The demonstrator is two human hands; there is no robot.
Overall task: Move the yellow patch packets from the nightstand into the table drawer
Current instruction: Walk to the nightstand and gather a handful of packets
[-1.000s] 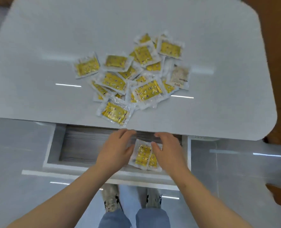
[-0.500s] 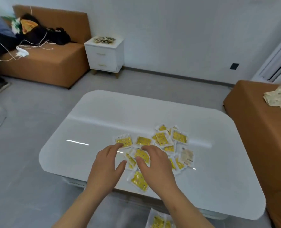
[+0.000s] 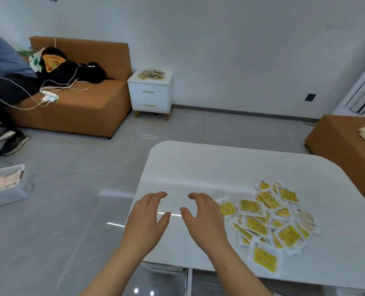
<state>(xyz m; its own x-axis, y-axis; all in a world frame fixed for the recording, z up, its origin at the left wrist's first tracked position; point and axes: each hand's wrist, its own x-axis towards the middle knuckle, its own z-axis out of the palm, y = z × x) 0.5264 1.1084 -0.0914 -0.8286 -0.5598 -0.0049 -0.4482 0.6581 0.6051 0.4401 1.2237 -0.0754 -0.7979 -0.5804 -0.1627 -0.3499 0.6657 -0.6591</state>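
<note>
Several yellow patch packets (image 3: 269, 223) lie in a loose pile on the white table (image 3: 230, 165) at the right. Another heap of packets (image 3: 151, 74) sits on top of the white nightstand (image 3: 150, 92) across the room by the wall. My left hand (image 3: 148, 218) and my right hand (image 3: 203, 216) hover side by side over the table's left part, fingers loosely curved and holding nothing. The right hand is just left of the pile and apart from it. A corner of the open drawer (image 3: 187, 278) shows under the table's front edge; its inside is hidden.
An orange sofa (image 3: 77, 97) with dark clothes and white cables stands left of the nightstand, and a seated person (image 3: 0, 86) is at the far left. A white basket (image 3: 8, 186) rests on the grey floor. An orange seat (image 3: 346, 142) stands at the right.
My hands came up out of the drawer, leaving packets in it, and are empty. My view has lifted and turned left, so the pile now lies to the right and the nightstand is in view.
</note>
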